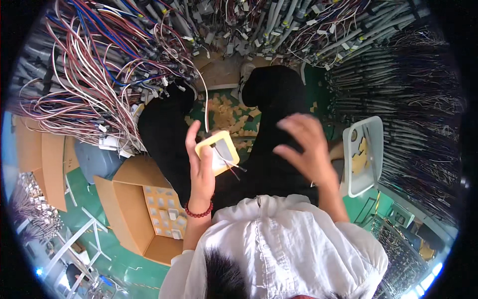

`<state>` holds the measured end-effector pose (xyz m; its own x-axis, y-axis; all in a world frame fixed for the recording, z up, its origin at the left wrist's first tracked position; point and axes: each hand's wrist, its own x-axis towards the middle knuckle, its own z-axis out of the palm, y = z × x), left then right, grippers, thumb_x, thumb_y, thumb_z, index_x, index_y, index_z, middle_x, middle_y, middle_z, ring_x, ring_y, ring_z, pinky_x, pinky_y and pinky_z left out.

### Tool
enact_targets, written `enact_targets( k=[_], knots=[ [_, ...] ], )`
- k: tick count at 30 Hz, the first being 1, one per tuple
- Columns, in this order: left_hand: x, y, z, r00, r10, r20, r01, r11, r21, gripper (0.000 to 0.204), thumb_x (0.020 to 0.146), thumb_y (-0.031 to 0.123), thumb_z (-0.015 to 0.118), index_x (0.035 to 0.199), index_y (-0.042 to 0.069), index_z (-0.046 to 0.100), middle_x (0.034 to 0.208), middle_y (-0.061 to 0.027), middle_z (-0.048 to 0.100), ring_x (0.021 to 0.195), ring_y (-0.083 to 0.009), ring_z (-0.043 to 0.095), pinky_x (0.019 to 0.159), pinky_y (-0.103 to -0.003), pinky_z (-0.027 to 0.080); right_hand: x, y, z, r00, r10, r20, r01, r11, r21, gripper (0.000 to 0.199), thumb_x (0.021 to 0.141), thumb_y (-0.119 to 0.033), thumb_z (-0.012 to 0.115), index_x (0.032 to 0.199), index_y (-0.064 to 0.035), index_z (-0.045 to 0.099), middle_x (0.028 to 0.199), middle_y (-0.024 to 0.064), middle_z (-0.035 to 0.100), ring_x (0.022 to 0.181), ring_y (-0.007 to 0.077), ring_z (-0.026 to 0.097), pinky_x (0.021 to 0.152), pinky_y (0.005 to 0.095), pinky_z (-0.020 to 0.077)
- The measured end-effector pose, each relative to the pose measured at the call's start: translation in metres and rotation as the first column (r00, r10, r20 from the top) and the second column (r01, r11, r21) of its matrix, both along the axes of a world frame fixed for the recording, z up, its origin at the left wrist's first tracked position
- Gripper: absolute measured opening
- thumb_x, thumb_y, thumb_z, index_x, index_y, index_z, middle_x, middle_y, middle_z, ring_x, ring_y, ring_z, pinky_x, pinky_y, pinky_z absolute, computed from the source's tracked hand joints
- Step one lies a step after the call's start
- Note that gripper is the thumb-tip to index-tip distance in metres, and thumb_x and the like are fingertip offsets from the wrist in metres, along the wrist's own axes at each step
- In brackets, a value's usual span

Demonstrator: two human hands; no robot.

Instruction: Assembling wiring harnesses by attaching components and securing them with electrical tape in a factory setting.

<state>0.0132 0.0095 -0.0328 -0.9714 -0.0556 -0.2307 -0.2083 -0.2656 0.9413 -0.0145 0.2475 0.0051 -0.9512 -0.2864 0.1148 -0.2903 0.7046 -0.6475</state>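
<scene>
The left hand (201, 167) is pinching a light, stiff yellow-framed card (217, 152) by its near-left edge, thin wires (230, 164) trailing; the right hand (306, 147) is hovering open, empty.

Yellow-framed card (217, 152), red bead bracelet (199, 213), white shirt (279, 244), brown cardboard box (144, 209), green floor (124, 269), grey tray (363, 154).

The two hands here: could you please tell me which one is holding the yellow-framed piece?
The left hand, the one with the red bead bracelet, holds the yellow-framed piece. The right hand is blurred, fingers spread, and appears empty.
</scene>
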Motion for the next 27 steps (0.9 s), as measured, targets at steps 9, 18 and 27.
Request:
enact_targets(
  k=[9, 18, 27],
  knots=[
    [0.0, 0.009, 0.005, 0.928, -0.329, -0.175, 0.268, 0.915, -0.3, 0.017, 0.084, 0.005, 0.061, 0.101, 0.008, 0.062, 0.114, -0.0109, 0.047, 0.1, -0.0219, 0.052, 0.087, -0.032, 0.042, -0.004, 0.009, -0.002, 0.874, 0.084, 0.478, 0.164, 0.876, -0.453, 0.063, 0.061, -0.006, 0.084, 0.118, -0.0009, 0.059, 0.108, 0.0076, 0.057, 0.097, 0.0166, 0.057, 0.084, 0.0275, 0.0472],
    [0.0, 0.005, 0.017, 0.929, -0.306, -0.208, 0.239, 0.926, -0.292, 0.016, 0.087, 0.017, 0.065, 0.095, 0.004, 0.06, 0.108, -0.0111, 0.05, 0.098, -0.0208, 0.053, 0.086, -0.031, 0.043, -0.006, -0.034, 0.014, 0.832, 0.354, 0.428, -0.079, 0.838, -0.541, 0.059, 0.058, -0.014, 0.088, 0.11, -0.0004, 0.063, 0.102, 0.005, 0.057, 0.089, 0.012, 0.055, 0.075, 0.0246, 0.0456],
    [0.004, -0.02, 0.01, 0.876, -0.348, -0.334, 0.303, 0.936, -0.181, 0.04, 0.086, 0.025, 0.068, 0.115, 0.008, 0.045, 0.125, -0.0162, 0.044, 0.096, -0.02, 0.056, 0.082, -0.032, 0.048, -0.008, -0.028, 0.006, 0.566, 0.627, 0.535, 0.053, 0.62, -0.783, 0.052, 0.067, -0.01, 0.082, 0.112, -0.0028, 0.056, 0.11, 0.0048, 0.053, 0.1, 0.013, 0.052, 0.089, 0.027, 0.0424]
  ],
)
